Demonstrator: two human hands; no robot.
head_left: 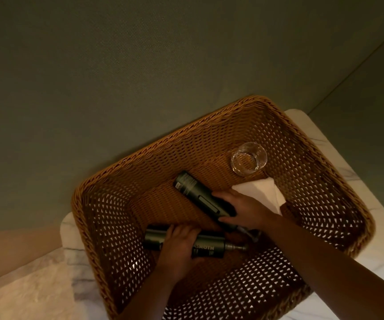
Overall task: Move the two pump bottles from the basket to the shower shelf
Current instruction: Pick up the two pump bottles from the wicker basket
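While both of my hands are down inside the wicker basket, each one is on a dark green pump bottle; the left hand sits low in the middle of the frame, with its fingers curled over the middle of the lower pump bottle; that bottle lies flat on its side on the basket floor, with its pump pointing to the right; the right hand is just right of the middle, and its fingers and thumb close around the neck end of the upper pump bottle; that bottle lies slanted, with its bottom toward the upper left and its pump hidden mostly under my hand.

A clear drinking glass stands further up in the basket, near the slanted bottle; a folded white cloth lies just behind my right hand, touching it or almost so; the basket rests on a pale marble top; I cannot see the shower shelf from here.

To do this step well, I think I should squeeze each bottle firmly around its round body, not by the thin pump; the pump could turn or press down and squirt; I would lift both bottles straight up, slowly, so they clear the basket wall; the right one should swing away from the glass, since a bump could tip it over; the bottles look smooth, so a loose hold may slip.
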